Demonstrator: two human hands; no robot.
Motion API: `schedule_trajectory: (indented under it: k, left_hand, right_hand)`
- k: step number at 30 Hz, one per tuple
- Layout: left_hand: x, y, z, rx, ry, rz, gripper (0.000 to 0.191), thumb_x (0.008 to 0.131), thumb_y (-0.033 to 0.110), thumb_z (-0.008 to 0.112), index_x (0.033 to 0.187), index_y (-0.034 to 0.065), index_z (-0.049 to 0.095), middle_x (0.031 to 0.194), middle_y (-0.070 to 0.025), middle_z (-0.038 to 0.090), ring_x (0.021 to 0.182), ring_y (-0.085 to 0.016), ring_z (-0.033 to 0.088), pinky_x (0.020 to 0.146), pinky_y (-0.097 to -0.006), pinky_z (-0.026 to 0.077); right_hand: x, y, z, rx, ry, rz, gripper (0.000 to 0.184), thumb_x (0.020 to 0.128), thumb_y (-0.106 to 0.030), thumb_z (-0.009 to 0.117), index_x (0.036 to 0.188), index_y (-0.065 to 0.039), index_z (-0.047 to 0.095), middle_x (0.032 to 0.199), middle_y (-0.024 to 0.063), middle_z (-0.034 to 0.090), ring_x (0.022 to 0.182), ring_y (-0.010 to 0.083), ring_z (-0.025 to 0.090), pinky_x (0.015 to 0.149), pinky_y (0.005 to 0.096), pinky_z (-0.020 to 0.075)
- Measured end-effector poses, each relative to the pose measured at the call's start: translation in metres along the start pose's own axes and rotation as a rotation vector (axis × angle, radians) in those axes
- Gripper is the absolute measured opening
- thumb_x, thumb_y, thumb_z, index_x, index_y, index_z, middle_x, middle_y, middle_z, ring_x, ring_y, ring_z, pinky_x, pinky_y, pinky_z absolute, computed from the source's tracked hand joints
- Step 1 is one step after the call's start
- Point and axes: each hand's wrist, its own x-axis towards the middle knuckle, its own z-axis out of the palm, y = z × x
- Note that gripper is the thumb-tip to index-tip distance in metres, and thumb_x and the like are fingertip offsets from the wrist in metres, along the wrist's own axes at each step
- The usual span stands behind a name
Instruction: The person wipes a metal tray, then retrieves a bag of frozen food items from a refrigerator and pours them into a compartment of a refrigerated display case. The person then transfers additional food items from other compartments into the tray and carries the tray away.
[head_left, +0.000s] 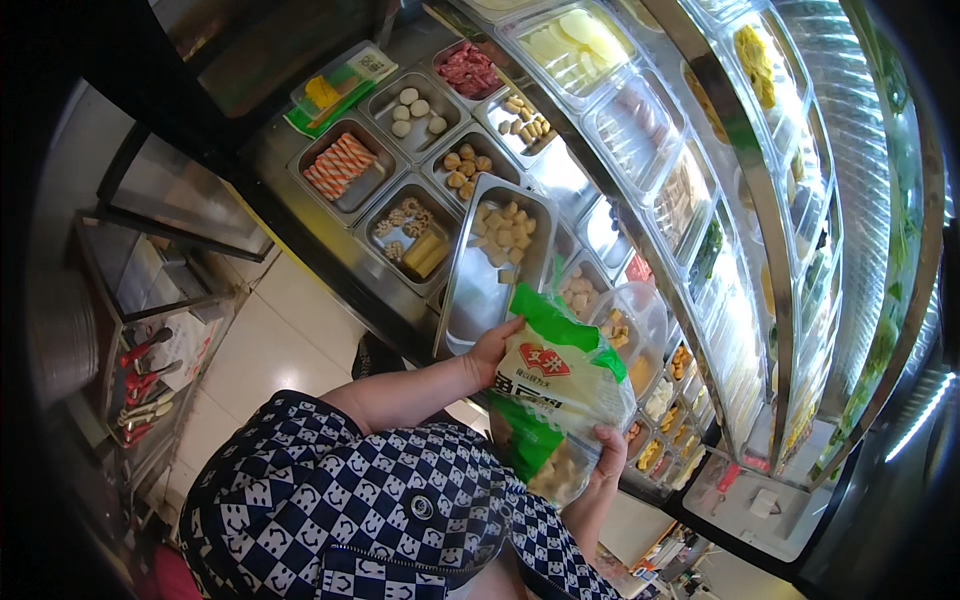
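A green and white plastic food bag (551, 375), bearing writing, is held between both hands, its top end over a steel pan. My left hand (496, 351) grips the bag's edge near that top end. My right hand (609, 454) holds the opposite side, lower down; the bag hides some of its fingers. Pale cubes show through the clear lower part. The deep steel pan (472, 300) rests tilted across other pans, with pale tofu-like cubes (504, 231) gathered at its far end and one cube nearer the bag.
Steel pans hold red-striped sticks (339, 166), white balls (418, 112) and ring-shaped pieces (405, 225). Glass-fronted shelves of clear trays (574, 45) rise at the right. A green food packet (330, 97) lies at the counter's far left. A cart (150, 330) with red-handled tools stands at left.
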Motion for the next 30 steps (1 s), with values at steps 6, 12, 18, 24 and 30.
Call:
schedule_trajectory:
  k: [6,12,18,24,30]
  left_hand:
    - [-0.011,-0.019,-0.003,0.131,0.004,0.014,0.048,0.088,0.029,0.057,0.126,0.0015,0.048,0.122,-0.0192,0.057,0.110,-0.032,0.057,0.097,-0.0462,0.044]
    - [-0.012,-0.030,0.003,0.237,-0.107,0.010,0.053,0.087,0.021,0.060,0.133,0.0018,0.041,0.127,-0.0197,0.053,0.113,-0.033,0.055,0.098,-0.0461,0.044]
    - [-0.021,-0.031,0.012,0.314,-0.025,0.051,0.046,0.089,0.015,0.058,0.131,0.0029,0.043,0.123,-0.0176,0.056,0.107,-0.029,0.060,0.092,-0.0427,0.050]
    - [-0.017,-0.017,0.010,0.288,-0.014,0.085,0.049,0.088,0.020,0.060,0.132,0.0051,0.043,0.125,-0.0178,0.054,0.110,-0.031,0.058,0.093,-0.0440,0.049]
    - [-0.025,0.004,0.015,0.406,0.051,0.058,0.052,0.083,0.030,0.064,0.125,0.0030,0.051,0.117,-0.0158,0.060,0.105,-0.028,0.060,0.092,-0.0419,0.049]
  right_hand:
    - [-0.009,0.012,-0.040,0.031,-0.001,-0.008,0.048,0.068,-0.003,0.056,0.117,0.000,0.053,0.103,0.0134,0.062,0.090,0.0289,0.061,0.084,0.0443,0.0506]
    - [-0.004,0.017,-0.053,-0.021,0.006,-0.058,0.039,0.069,-0.005,0.056,0.108,-0.001,0.055,0.094,0.0108,0.062,0.083,0.0236,0.060,0.079,0.0387,0.0506]
    - [-0.022,0.012,-0.021,0.000,0.050,-0.087,0.025,0.069,-0.010,0.058,0.091,0.000,0.061,0.088,0.0096,0.061,0.076,0.0188,0.059,0.071,0.0317,0.0488]
    - [-0.011,0.008,-0.003,0.009,-0.051,-0.062,0.021,0.068,-0.006,0.058,0.087,0.000,0.061,0.082,0.0095,0.061,0.073,0.0193,0.059,0.068,0.0321,0.0496]
    - [0.006,0.014,0.008,-0.062,-0.106,-0.026,0.015,0.068,-0.005,0.060,0.081,0.000,0.063,0.077,0.0071,0.063,0.070,0.0163,0.059,0.067,0.0292,0.0477]
